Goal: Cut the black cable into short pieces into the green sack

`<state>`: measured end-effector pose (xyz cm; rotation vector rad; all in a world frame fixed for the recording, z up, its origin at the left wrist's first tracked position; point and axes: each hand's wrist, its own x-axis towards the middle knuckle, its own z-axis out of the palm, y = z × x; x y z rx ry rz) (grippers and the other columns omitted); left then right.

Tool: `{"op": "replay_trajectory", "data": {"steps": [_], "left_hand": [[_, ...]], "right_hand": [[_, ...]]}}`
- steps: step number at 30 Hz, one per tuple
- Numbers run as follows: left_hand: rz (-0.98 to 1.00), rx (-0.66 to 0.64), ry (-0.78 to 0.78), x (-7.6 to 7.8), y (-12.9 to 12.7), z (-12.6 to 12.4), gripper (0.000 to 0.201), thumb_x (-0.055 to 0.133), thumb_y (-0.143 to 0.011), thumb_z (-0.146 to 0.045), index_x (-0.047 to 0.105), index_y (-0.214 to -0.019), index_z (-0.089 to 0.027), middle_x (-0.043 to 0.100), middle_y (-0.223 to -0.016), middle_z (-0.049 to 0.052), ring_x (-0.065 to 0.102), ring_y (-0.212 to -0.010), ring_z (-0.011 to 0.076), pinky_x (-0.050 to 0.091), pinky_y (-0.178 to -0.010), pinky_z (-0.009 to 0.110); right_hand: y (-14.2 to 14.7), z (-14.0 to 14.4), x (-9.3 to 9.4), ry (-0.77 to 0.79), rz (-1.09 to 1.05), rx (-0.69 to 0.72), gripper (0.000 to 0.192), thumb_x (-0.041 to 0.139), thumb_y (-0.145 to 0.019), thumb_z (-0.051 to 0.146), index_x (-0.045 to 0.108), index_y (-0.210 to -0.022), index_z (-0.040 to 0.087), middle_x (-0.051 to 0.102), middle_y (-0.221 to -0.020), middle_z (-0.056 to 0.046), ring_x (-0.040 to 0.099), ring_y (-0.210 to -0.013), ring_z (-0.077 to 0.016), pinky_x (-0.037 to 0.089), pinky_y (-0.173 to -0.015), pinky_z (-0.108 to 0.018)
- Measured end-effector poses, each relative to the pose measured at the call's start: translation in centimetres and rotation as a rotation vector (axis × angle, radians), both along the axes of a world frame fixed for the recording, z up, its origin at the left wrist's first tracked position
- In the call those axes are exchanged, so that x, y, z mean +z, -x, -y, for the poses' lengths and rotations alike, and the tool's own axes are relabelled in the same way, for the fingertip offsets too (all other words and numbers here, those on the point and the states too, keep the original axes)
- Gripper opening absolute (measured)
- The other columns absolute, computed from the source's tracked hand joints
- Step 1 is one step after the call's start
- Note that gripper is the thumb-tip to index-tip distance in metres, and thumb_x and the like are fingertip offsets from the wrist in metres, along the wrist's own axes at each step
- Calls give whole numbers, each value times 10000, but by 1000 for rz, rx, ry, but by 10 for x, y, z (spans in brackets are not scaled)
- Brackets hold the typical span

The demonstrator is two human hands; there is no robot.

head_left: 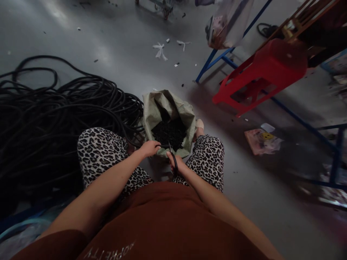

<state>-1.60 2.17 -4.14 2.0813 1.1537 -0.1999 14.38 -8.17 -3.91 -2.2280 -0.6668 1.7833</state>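
Observation:
My left hand (150,148) is closed around a black rubber cord, whose end sticks out to the right over a sack. In my right hand (175,162) is a pair of scissors (175,167) with black handles, its blades pointing up beside the cord's end. Whether the blades touch the cord I cannot tell. The pale green woven sack (149,112) stands with its mouth wide between my legs. Many short black pieces (169,131) lie inside it. On the left a big tangled heap of black cord (89,94) spreads over the floor, and the held cord runs toward it.
A red plastic stool (282,61) stands at the right by a blue metal frame (217,59). A clear plastic bag (227,25) hangs there. A printed packet (262,141) and white scraps (160,50) lie on the grey floor. At lower left is a light blue rim (24,224).

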Motion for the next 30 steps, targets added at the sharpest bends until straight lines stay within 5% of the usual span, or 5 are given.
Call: {"op": "replay_trajectory", "data": {"steps": [10,17,30], "left_hand": [[-51,-12,-6,-3,-1,-1,315,478,-865,-305,718,-1055,-228,727,-1024,56,652,-960,222,491,-819,273],[-65,9,-17,-4,-1,-2,317,479,-864,-302,714,-1063,-228,725,-1034,49,648,-976,214,485,-835,262],[35,95,-24,-3,0,-4,361,469,-876,-288,674,-1162,-204,695,-1151,46,623,-1071,206,474,-916,267]], "right_hand": [[-2,0,-1,5,19,50,450,467,-895,544,516,-649,171,417,-415,26,435,-321,-111,322,-303,-194],[-5,3,-14,-20,16,-19,472,485,-875,566,500,-609,177,413,-405,34,422,-303,-94,310,-292,-181],[-1,-2,-9,30,-154,-100,474,473,-886,580,528,-720,139,491,-468,15,498,-340,-116,390,-318,-202]]}}
